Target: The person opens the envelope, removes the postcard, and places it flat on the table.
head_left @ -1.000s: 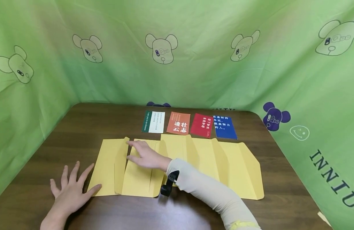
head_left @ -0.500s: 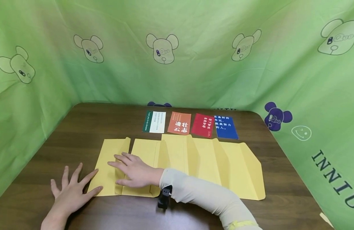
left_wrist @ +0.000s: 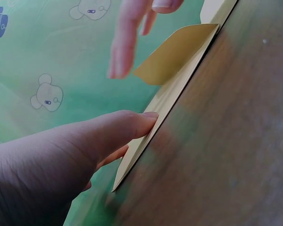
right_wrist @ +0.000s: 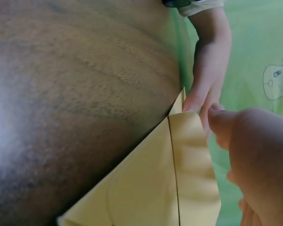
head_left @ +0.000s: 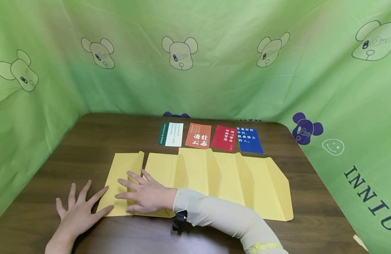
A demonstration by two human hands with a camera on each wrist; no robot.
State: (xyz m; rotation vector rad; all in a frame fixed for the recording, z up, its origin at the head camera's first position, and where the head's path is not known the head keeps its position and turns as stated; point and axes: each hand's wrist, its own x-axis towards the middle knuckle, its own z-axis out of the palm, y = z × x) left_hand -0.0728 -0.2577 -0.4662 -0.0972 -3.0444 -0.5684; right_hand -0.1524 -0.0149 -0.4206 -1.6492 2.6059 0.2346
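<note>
Several yellow envelopes lie side by side with their flaps unfolded toward the right. My left hand rests at the left edge of the leftmost envelope, fingers spread; its thumb touches the paper, as the left wrist view shows. Over the right side of that envelope is my right hand, palm down with spread fingers, holding nothing. In the left wrist view its fingers are apart from the raised flap. The second envelope is partly hidden under the right hand and wrist.
Behind the envelopes lie a green-and-white card, an orange card, a red card and a blue card. The brown table is bounded by a green curtain at the back and sides.
My right hand has moved left and toward me, from the flap's far end to over the leftmost envelope, and its fingers have spread. My left hand stays nearly still.
</note>
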